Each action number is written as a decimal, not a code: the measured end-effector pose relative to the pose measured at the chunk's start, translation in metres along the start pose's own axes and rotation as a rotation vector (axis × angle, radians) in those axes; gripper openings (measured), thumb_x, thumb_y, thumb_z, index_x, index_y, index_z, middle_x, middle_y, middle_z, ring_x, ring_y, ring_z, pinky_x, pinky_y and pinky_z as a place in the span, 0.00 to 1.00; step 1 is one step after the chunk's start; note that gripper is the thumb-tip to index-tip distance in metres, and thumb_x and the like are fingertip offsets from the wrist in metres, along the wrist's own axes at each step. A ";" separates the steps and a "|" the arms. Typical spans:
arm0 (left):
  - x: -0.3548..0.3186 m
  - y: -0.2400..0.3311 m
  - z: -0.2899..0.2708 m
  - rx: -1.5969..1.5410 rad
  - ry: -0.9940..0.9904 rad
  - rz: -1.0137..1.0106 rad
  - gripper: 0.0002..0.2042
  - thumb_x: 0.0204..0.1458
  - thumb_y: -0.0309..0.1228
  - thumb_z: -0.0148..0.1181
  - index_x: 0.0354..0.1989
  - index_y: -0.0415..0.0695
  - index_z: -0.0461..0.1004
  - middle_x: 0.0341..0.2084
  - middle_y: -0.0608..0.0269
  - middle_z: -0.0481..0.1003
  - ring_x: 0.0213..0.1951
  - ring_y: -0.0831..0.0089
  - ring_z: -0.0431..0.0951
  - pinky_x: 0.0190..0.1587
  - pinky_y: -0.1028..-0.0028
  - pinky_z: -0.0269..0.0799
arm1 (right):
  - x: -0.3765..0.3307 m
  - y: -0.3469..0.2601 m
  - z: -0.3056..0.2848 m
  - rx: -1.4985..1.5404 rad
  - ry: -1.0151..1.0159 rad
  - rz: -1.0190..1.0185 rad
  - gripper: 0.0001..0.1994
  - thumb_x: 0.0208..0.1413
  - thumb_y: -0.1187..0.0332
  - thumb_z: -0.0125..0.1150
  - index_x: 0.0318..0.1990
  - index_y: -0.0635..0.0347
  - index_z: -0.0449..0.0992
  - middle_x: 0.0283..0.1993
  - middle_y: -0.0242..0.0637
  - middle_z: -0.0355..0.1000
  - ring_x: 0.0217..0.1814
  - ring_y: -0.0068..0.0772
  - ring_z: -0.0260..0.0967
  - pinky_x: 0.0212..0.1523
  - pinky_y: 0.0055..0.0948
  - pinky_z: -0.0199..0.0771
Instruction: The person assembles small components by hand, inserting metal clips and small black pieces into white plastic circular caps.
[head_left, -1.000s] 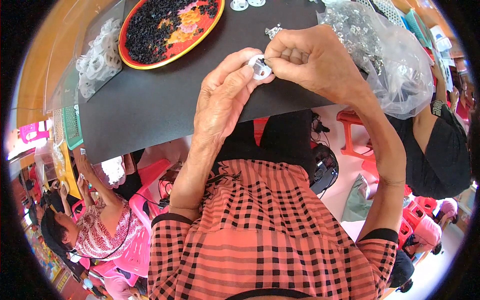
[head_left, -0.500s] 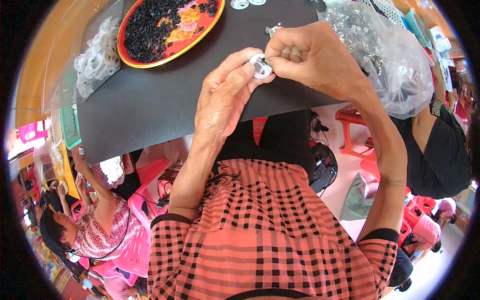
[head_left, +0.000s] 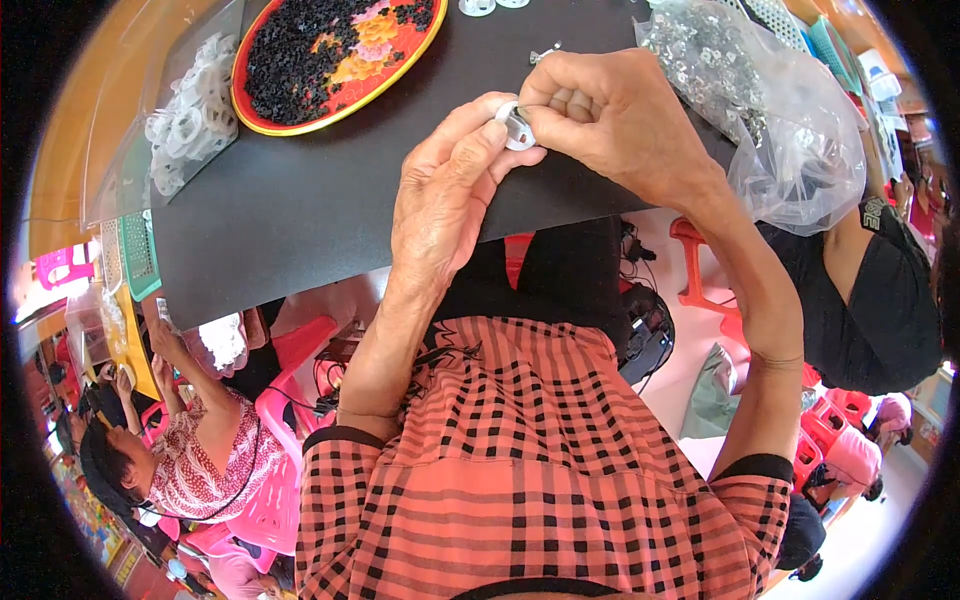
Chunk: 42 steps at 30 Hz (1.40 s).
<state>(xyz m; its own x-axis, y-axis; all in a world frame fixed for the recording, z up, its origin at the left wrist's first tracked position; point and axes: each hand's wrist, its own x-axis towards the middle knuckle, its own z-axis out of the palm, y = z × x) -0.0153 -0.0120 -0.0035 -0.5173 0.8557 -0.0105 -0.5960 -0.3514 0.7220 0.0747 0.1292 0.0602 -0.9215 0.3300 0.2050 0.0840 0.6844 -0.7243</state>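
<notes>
Over the near part of the black table, my left hand [head_left: 440, 195] grips a small round white plastic part [head_left: 518, 132] with a hollow inside, thumb on its left rim. Pressed together at the part's upper right edge are the thumb and finger of my right hand [head_left: 630, 125]. Whatever they pinch is mostly covered by the fingertips; a tiny dark bit shows inside the white part beside them. Just behind my right hand lies a small metal piece [head_left: 545, 53]. A red round tray [head_left: 370, 88] with small black pieces stands beyond my left hand.
Loose white rings [head_left: 190, 125] lie in clear plastic at the left. A clear bag [head_left: 800, 165] of small metal pieces sits at the right. Two white parts [head_left: 478, 7] rest at the far edge of view. Another person [head_left: 215, 440] works at the lower left.
The white part has tilted and shifted slightly left in my left hand. My right hand has moved a little left with it, its fingertips still at the part's edge.
</notes>
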 end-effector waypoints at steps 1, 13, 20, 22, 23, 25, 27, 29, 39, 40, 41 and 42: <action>0.000 0.000 0.001 0.005 0.019 0.005 0.13 0.58 0.26 0.49 0.49 0.30 0.68 0.42 0.55 0.72 0.43 0.70 0.75 0.47 0.69 0.75 | 0.000 0.000 0.000 0.000 -0.001 0.000 0.07 0.43 0.70 0.60 0.26 0.65 0.74 0.21 0.47 0.71 0.22 0.39 0.72 0.26 0.31 0.70; 0.003 0.002 -0.003 -0.062 -0.004 0.004 0.14 0.58 0.26 0.48 0.49 0.29 0.67 0.42 0.53 0.72 0.43 0.69 0.75 0.47 0.70 0.74 | -0.003 0.008 0.015 -0.172 0.128 -0.290 0.04 0.45 0.72 0.57 0.25 0.62 0.70 0.19 0.43 0.64 0.23 0.46 0.66 0.25 0.37 0.65; 0.002 0.000 -0.003 -0.028 0.022 0.005 0.13 0.58 0.25 0.48 0.48 0.29 0.68 0.42 0.54 0.73 0.43 0.70 0.75 0.47 0.70 0.75 | -0.005 0.008 0.015 -0.125 0.163 -0.238 0.04 0.45 0.72 0.58 0.25 0.62 0.71 0.20 0.40 0.66 0.22 0.42 0.66 0.25 0.33 0.67; 0.002 0.000 -0.004 -0.011 -0.012 0.014 0.13 0.58 0.25 0.49 0.47 0.30 0.69 0.41 0.54 0.73 0.43 0.70 0.75 0.47 0.70 0.75 | -0.006 0.006 0.013 -0.060 0.121 -0.139 0.04 0.45 0.72 0.59 0.26 0.62 0.72 0.20 0.39 0.67 0.21 0.39 0.66 0.25 0.31 0.67; 0.001 0.000 -0.004 -0.011 -0.012 0.013 0.13 0.58 0.25 0.49 0.47 0.30 0.69 0.41 0.54 0.73 0.43 0.70 0.75 0.47 0.70 0.75 | -0.006 0.006 0.013 0.038 0.104 -0.039 0.04 0.45 0.72 0.59 0.25 0.63 0.72 0.20 0.39 0.67 0.21 0.38 0.66 0.25 0.30 0.67; 0.002 0.000 -0.004 -0.026 -0.010 0.013 0.13 0.58 0.25 0.49 0.47 0.30 0.69 0.41 0.55 0.73 0.43 0.70 0.75 0.46 0.70 0.75 | -0.006 0.006 0.014 0.136 0.086 0.059 0.04 0.44 0.72 0.60 0.25 0.63 0.72 0.20 0.38 0.68 0.20 0.36 0.66 0.25 0.28 0.67; 0.003 0.001 -0.003 -0.028 -0.002 0.011 0.13 0.58 0.25 0.49 0.47 0.30 0.69 0.41 0.55 0.73 0.42 0.70 0.75 0.47 0.70 0.75 | -0.008 0.009 0.017 0.119 0.129 -0.009 0.03 0.46 0.72 0.59 0.28 0.61 0.73 0.21 0.36 0.67 0.22 0.37 0.67 0.26 0.30 0.68; 0.003 0.001 -0.002 -0.031 0.008 0.008 0.13 0.58 0.25 0.49 0.47 0.29 0.69 0.41 0.55 0.73 0.42 0.70 0.75 0.47 0.70 0.75 | -0.008 0.015 0.019 -0.049 0.164 -0.170 0.04 0.46 0.72 0.59 0.30 0.61 0.73 0.23 0.35 0.67 0.24 0.38 0.67 0.27 0.31 0.68; 0.003 0.001 -0.002 -0.049 0.017 0.003 0.13 0.59 0.26 0.47 0.48 0.29 0.68 0.42 0.54 0.72 0.42 0.70 0.75 0.47 0.70 0.74 | -0.011 0.023 0.017 -0.420 0.176 -0.538 0.10 0.46 0.70 0.59 0.37 0.60 0.72 0.31 0.37 0.65 0.32 0.40 0.67 0.34 0.34 0.68; 0.004 0.001 -0.003 -0.052 0.026 -0.001 0.13 0.59 0.25 0.47 0.48 0.29 0.68 0.42 0.54 0.72 0.42 0.70 0.75 0.47 0.70 0.74 | -0.012 0.022 0.017 -0.421 0.176 -0.538 0.10 0.46 0.70 0.59 0.37 0.60 0.72 0.31 0.37 0.65 0.32 0.40 0.67 0.34 0.34 0.68; 0.003 0.001 -0.003 -0.053 0.025 -0.001 0.13 0.59 0.25 0.47 0.48 0.29 0.68 0.42 0.54 0.72 0.42 0.70 0.75 0.47 0.70 0.74 | -0.013 0.021 0.018 -0.424 0.170 -0.524 0.10 0.46 0.70 0.59 0.37 0.61 0.72 0.32 0.37 0.65 0.33 0.40 0.67 0.35 0.33 0.68; 0.004 0.001 -0.002 -0.051 0.026 0.004 0.13 0.59 0.25 0.47 0.48 0.29 0.68 0.42 0.54 0.72 0.42 0.70 0.75 0.47 0.70 0.74 | -0.014 0.020 0.018 -0.427 0.164 -0.509 0.10 0.46 0.70 0.59 0.38 0.61 0.72 0.32 0.37 0.65 0.33 0.40 0.67 0.36 0.33 0.68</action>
<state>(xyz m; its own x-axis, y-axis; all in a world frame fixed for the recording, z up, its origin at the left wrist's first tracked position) -0.0190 -0.0101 -0.0047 -0.5356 0.8441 -0.0262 -0.6238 -0.3745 0.6861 0.0820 0.1266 0.0315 -0.8190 -0.0295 0.5730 -0.1711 0.9658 -0.1949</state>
